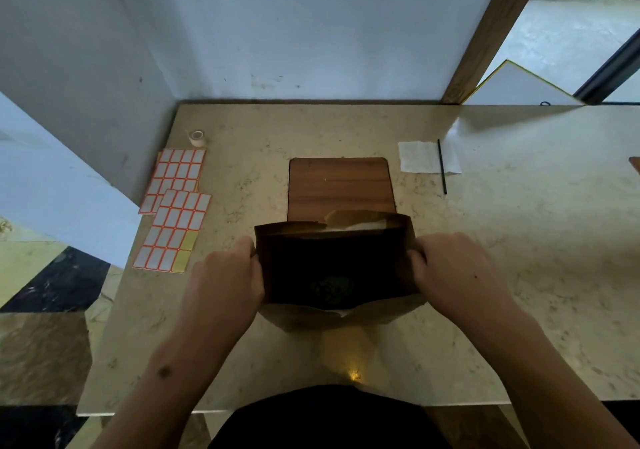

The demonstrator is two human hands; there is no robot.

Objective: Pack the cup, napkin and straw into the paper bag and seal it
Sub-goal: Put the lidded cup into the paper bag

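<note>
A brown paper bag (336, 265) stands in the middle of the table, its top folded toward me. My left hand (225, 275) grips the bag's left edge and my right hand (450, 268) grips its right edge. Something white shows just inside the bag's mouth at the back; I cannot tell what it is. A white napkin (420, 156) lies flat at the far right of the table, with a thin black straw (442, 168) lying across its right part. No cup is visible.
A wooden board (341, 185) lies behind the bag. Two sheets of orange-bordered labels (175, 206) lie at the left, a small tape roll (197, 137) beyond them. Walls close the back and left; a white panel (519, 84) leans at the back right.
</note>
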